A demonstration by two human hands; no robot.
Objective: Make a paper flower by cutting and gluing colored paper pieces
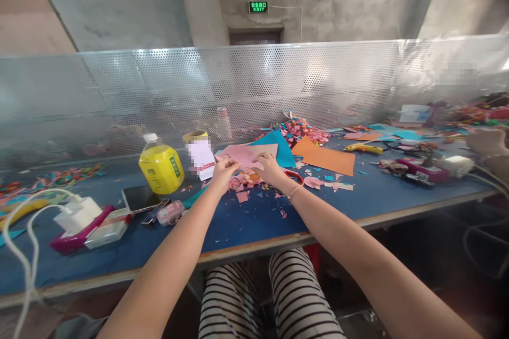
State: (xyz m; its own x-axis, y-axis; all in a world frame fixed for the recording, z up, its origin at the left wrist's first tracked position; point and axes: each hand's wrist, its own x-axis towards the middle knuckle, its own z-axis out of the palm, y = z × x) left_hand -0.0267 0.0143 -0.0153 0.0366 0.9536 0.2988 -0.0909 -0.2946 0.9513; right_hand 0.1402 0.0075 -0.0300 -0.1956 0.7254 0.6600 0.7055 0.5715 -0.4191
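A pink sheet (242,154), paper or felt, is held up a little over the blue table. My left hand (225,172) pinches its near left edge between thumb and fingers. On the near right edge, my right hand (269,165) has its fingers closed on the same sheet. Behind it lie a teal sheet (280,149) and an orange sheet (328,158). A red loop (296,176), perhaps a scissor handle, shows partly beneath my right wrist. Small pink scraps (242,183) are heaped under my hands.
A yellow bottle (162,167) and a propped white card (205,172) stand to the left. A power strip (83,230) with white plugs lies further left. Cut pieces form a pile (302,131) against the perforated metal screen (254,85). A person's hand (485,143) shows at far right.
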